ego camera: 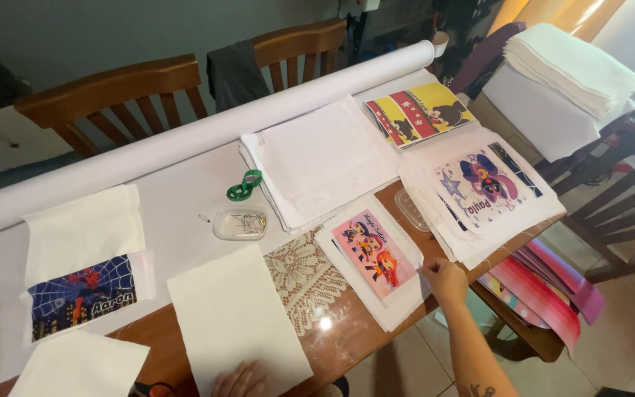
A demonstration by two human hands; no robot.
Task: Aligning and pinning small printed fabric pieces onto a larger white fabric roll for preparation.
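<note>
Left hand (240, 381) lies flat on a white sheet (235, 323); right hand (442, 279) pinches the pink-printed cloth (375, 254).

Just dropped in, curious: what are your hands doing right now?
Right hand pinching edge of pink cartoon cloth. Left hand flat on blank white cloth. Nothing between them but lace doily.

Two bare hands and a bare forearm: the right hand (444, 279) leads into an unsleeved arm bearing a small dark tattoo (477, 390) near the frame's lower edge; the left hand (240, 381) shows only fingers, without rings.
</note>
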